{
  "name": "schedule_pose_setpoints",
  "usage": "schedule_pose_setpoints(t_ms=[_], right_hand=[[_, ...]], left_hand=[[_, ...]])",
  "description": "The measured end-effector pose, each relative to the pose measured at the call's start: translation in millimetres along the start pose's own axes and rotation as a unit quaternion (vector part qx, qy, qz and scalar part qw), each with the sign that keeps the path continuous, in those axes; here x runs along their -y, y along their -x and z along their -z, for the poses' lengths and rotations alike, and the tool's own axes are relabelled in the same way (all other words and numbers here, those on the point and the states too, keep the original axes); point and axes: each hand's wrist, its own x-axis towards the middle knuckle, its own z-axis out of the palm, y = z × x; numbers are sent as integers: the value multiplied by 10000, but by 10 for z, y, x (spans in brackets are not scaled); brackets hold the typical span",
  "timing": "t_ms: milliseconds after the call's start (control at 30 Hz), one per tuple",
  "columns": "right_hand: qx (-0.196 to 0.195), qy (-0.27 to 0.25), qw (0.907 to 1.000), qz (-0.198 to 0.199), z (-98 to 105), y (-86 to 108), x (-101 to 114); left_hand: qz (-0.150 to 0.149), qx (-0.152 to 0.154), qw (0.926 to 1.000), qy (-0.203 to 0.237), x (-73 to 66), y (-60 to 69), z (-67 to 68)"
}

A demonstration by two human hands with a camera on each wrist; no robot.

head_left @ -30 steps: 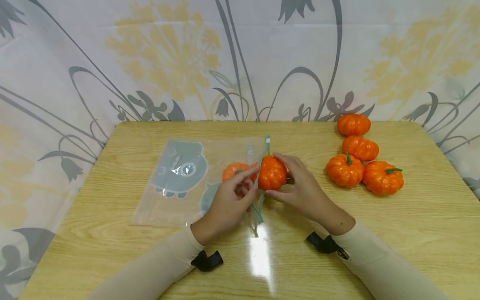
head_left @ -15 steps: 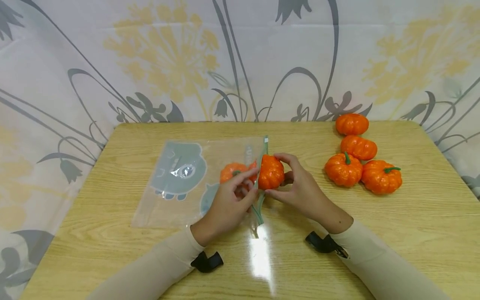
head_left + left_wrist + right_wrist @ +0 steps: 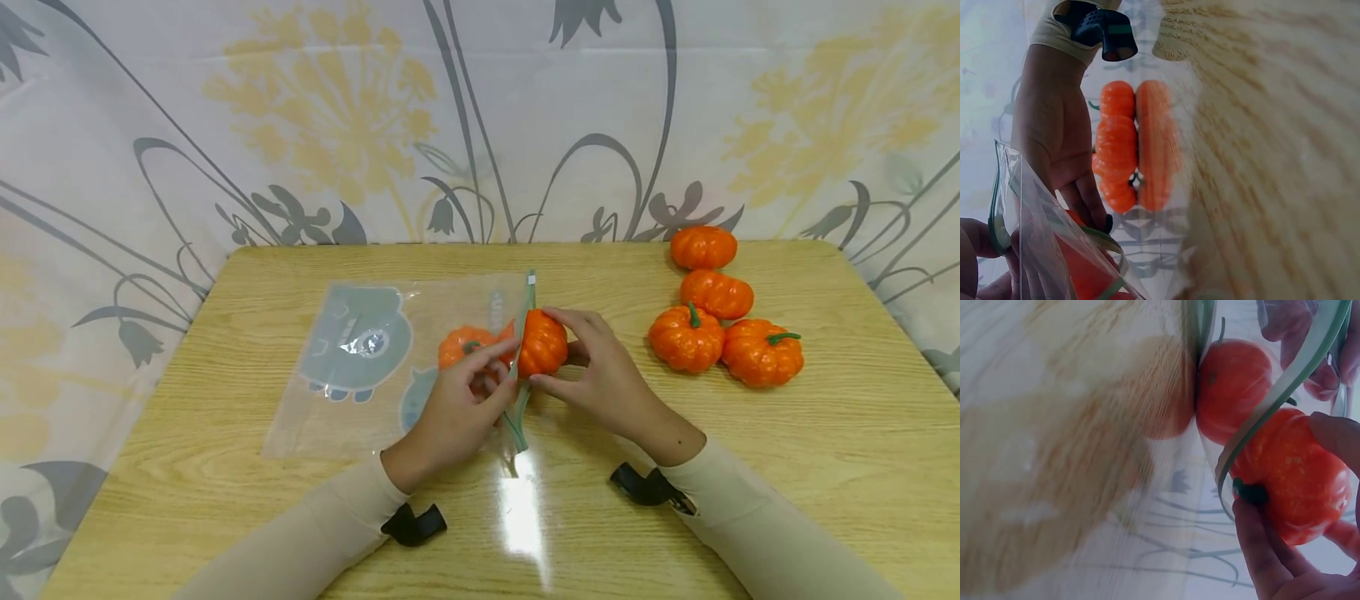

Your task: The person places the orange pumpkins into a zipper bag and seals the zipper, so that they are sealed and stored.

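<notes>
A clear zip bag (image 3: 465, 300) with a green zip edge and blue-grey animal prints lies flat in the head view, its mouth to the right. Inside, near the mouth, sits a small orange toy pumpkin (image 3: 454, 346). My left hand (image 3: 453, 412) pinches the bag's edge between thumb and fingers. With fingers and thumb, my right hand (image 3: 611, 379) grips another orange pumpkin (image 3: 545, 343), partly within the bag's mouth. The right wrist view shows the held pumpkin's dark green stem (image 3: 1250, 492) by the fingers, and the bagged pumpkin (image 3: 1235, 387) beyond the zip edge.
Several more orange pumpkins (image 3: 686, 340) are clustered at the right of the wooden table (image 3: 225, 500), two bearing visible green stems. Behind the table's far edge hangs a flower-patterned cloth (image 3: 525, 108). Light glares off the tabletop in front of the bag.
The pumpkin inside the bag has slid slightly left, and its green stem shows more. Both hands keep nearly the same place and grip.
</notes>
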Motion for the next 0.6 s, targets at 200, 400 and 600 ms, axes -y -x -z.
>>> schedule_pose_setpoints(t_ms=[200,400,600], right_hand=[[53,-226,9994,-248,-3,2,16],[100,-405,9983,-412,1,4,28],[91,-403,9985,-350,-6,1,17]], left_hand=[[-19,48,9999,90,8,8,-1],[-35,103,9999,41,16,11,-3],[-72,111,9999,-19,8,11,-6]])
